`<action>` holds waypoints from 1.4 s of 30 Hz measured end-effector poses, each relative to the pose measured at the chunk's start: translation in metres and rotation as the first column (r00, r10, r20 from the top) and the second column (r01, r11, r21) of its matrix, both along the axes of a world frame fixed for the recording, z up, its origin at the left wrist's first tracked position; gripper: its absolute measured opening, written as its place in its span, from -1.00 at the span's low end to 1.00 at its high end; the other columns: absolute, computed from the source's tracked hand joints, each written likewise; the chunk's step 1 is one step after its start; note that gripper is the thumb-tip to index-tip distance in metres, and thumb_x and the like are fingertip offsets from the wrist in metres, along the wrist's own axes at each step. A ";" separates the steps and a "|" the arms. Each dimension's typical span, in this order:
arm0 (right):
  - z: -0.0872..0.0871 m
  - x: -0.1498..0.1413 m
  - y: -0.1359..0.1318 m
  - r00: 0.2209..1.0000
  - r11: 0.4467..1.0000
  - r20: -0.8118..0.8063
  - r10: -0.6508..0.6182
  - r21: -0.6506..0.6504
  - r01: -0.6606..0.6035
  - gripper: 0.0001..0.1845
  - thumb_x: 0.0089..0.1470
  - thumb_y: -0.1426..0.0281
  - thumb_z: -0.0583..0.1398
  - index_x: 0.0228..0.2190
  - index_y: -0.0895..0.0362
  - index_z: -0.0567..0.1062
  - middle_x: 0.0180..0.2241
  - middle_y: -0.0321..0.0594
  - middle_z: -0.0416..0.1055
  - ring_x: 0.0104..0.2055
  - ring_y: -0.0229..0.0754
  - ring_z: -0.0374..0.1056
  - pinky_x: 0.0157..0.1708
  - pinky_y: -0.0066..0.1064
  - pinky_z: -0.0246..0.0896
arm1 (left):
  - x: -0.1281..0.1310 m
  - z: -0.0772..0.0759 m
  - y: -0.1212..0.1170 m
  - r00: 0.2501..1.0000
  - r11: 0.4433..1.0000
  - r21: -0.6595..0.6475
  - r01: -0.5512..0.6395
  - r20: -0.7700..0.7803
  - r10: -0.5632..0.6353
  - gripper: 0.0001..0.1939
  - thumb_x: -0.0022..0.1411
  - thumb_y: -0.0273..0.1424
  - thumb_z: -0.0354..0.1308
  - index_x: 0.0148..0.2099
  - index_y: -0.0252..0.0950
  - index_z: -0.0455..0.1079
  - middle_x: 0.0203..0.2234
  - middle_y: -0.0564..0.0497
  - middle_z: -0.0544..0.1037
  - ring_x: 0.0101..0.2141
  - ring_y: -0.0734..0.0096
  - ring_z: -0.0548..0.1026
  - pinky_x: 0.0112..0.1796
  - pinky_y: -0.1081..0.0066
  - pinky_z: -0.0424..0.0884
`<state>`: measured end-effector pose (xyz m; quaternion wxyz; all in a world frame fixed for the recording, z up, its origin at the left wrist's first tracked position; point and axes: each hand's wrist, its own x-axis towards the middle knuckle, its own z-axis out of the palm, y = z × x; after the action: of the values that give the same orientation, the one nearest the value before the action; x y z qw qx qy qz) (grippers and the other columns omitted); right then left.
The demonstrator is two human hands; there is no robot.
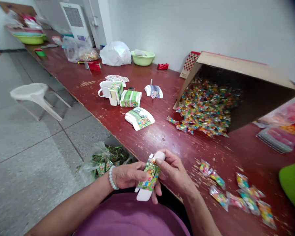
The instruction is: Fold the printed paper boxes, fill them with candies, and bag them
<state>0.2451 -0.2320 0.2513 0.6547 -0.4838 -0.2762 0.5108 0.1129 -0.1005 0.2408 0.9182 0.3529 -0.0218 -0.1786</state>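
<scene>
A small green printed candy box (148, 177) with white flaps open at both ends is held close to my body, at the table's front edge. My left hand (132, 175), with a beaded bracelet at the wrist, grips the box's side with the thumb across its printed face. At the upper end my right hand (173, 167) pinches a white flap between thumb and fingers. To the right on the table lie several wrapped candies (247, 193). Farther back is a fanned stack of flat green boxes (139, 118).
A large cardboard box (250, 62) lies on its side, spilling many wrapped candies (206, 105). A white mug (104, 89) stands beside banded green boxes (130, 98). A bag of green packets (110, 157) sits below the table edge. A white stool (35, 91) is left.
</scene>
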 end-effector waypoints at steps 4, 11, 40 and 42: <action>-0.002 -0.002 0.002 0.996 0.996 -0.013 0.088 0.000 -0.088 -0.76 0.17 0.22 0.28 -0.17 0.05 0.45 -0.41 -0.34 0.32 -0.51 -0.35 0.19 -0.54 -0.53 0.12 | 0.000 -0.001 -0.007 0.999 0.999 0.028 -0.021 -0.034 0.022 -0.35 -0.11 -0.11 0.48 -0.03 -0.39 0.50 -0.33 -0.19 0.66 -0.39 0.09 0.65 -0.41 0.31 0.53; 0.008 -0.006 -0.002 0.998 0.998 -0.065 0.024 0.054 -0.021 -0.38 0.09 0.22 0.32 0.15 -0.06 0.30 -0.27 -0.27 0.38 -0.28 -0.21 0.37 -0.29 -0.41 0.34 | 0.000 0.000 -0.008 0.991 0.980 0.164 -0.117 -0.047 0.126 -0.19 -0.33 -0.03 0.53 -0.04 -0.36 0.52 -0.34 -0.19 0.67 -0.40 0.14 0.64 -0.43 0.36 0.54; 0.038 -0.009 -0.019 0.383 0.995 0.921 -0.074 0.040 0.095 -0.79 0.10 0.52 0.15 -0.20 0.06 0.38 -0.20 -0.20 0.34 -0.40 -0.25 0.31 -0.40 -0.38 0.21 | -0.002 0.013 -0.005 0.987 0.882 0.453 -0.130 -0.030 0.161 -0.33 -0.17 0.14 0.38 -0.31 -0.42 0.56 -0.55 -0.07 0.57 -0.55 0.40 0.46 -0.48 0.48 0.35; 0.040 -0.007 -0.019 0.410 0.998 0.911 -0.033 0.010 0.057 -0.80 0.07 0.53 0.17 -0.24 0.06 0.39 -0.26 -0.24 0.34 -0.42 -0.26 0.29 -0.42 -0.40 0.17 | -0.003 0.012 -0.003 0.988 0.863 0.492 -0.117 -0.030 0.151 -0.35 -0.15 0.14 0.37 -0.32 -0.40 0.55 -0.54 -0.05 0.56 -0.57 0.43 0.44 -0.50 0.50 0.32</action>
<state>0.2383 -0.2512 0.2908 0.4083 -0.6980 -0.5684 0.1520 0.1101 -0.1037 0.2530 0.8095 0.5680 0.0795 -0.1260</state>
